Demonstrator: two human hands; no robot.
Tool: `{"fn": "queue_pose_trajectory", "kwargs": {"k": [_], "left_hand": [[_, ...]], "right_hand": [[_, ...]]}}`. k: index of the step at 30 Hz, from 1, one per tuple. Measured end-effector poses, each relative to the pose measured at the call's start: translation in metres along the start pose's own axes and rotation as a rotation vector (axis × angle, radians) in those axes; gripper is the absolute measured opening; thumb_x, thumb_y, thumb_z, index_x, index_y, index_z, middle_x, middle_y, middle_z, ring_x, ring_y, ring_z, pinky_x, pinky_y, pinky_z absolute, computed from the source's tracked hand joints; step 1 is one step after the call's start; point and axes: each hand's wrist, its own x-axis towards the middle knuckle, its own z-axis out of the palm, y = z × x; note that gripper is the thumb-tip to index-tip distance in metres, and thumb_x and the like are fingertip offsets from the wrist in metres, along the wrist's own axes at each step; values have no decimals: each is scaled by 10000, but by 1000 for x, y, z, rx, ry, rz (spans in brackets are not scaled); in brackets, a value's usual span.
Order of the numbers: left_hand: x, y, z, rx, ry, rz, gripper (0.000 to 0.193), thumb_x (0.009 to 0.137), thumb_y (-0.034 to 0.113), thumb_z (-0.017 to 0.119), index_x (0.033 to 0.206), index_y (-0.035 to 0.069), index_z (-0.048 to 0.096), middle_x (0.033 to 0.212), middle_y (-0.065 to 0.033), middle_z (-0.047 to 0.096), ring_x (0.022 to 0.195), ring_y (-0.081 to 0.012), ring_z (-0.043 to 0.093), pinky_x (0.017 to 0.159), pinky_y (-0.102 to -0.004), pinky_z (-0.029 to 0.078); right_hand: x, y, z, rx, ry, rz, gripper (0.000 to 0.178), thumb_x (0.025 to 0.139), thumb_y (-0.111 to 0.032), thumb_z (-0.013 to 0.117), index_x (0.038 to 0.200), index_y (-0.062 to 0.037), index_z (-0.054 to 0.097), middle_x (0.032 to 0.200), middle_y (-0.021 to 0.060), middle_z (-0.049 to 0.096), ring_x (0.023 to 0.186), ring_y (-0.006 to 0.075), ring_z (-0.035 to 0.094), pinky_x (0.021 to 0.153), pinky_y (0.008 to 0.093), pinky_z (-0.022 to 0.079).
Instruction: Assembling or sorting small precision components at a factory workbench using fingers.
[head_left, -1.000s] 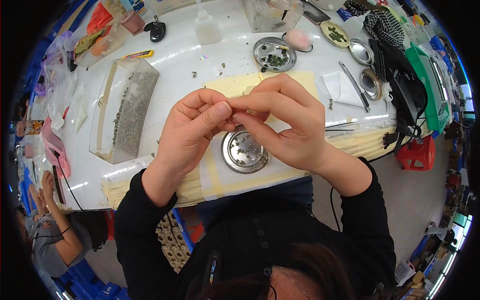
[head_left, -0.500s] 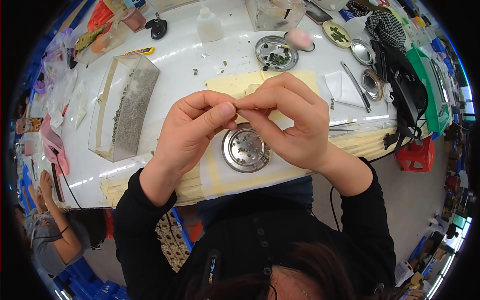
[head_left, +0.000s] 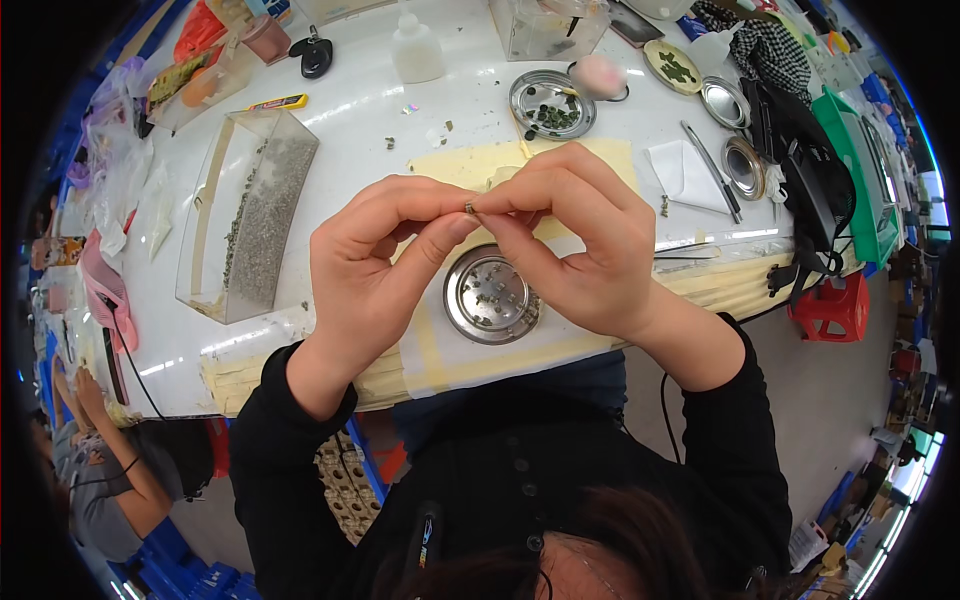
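Note:
Between the fingertips of both hands is a tiny metallic-looking piece (head_left: 469, 207), too small to make out its kind. My left hand (head_left: 375, 250) pinches it from the left with thumb and forefinger. From the right, my right hand (head_left: 585, 240) closes thumb and forefinger on the same piece. Below the fingers, a round metal dish (head_left: 455, 318) holds several small greenish-grey pieces; my right hand covers part of its right edge. The dish stands on white paper (head_left: 560, 347) at the table's near edge.
Left stands a clear bin (head_left: 200, 240) of small grey-green parts. Beyond my hands are a metal plate (head_left: 520, 92) of dark green bits and a white squeeze bottle (head_left: 418, 52). Tweezers (head_left: 685, 254) and a pen-like tool (head_left: 710, 170) lie right. A co-worker's arm (head_left: 125, 455) shows far left.
My left hand has shifted slightly, its thumb lower and more apart from the forefinger, so the tiny piece shows between the fingertips. My right hand stays almost in place. The co-worker's hands moved a little.

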Motion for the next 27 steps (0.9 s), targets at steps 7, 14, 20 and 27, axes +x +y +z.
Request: {"fn": "queue_pose_trajectory", "kwargs": {"k": [7, 14, 20, 27], "left_hand": [[4, 2, -5, -153, -65, -159, 120, 890, 6, 668, 993, -57, 677, 954, -88, 673, 841, -110, 627, 740, -237, 514], [2, 0, -7, -285, -57, -269, 139, 890, 1, 670, 1018, -53, 674, 953, -88, 679, 842, -110, 635, 750, -236, 524], [1, 1, 2, -149, 64, -67, 119, 856, -15, 700, 971, -46, 691, 926, -91, 689, 830, -116, 641, 714, -236, 517], [3, -2, -2, 295, 81, 259, 128, 782, -35, 750, 902, -20, 706, 902, -109, 697, 791, -157, 654, 699, -252, 516]], "right_hand": [[-1, 6, 3, -49, -6, -93, 226, 758, 64, 686, 947, -61, 694, 817, 46, 611, 663, 172, 621, 538, 272, 504], [-2, 5, 4, -23, 16, -56, 222, 754, 55, 697, 945, -57, 694, 804, 46, 613, 664, 179, 617, 533, 279, 499], [-3, 5, 3, -11, 25, -47, 214, 751, 56, 701, 941, -43, 689, 815, 55, 613, 651, 164, 613, 525, 268, 502], [-2, 4, 3, 1, 5, 10, 179, 759, 44, 704, 917, -36, 679, 812, 57, 596, 629, 153, 610, 522, 253, 503]]}}
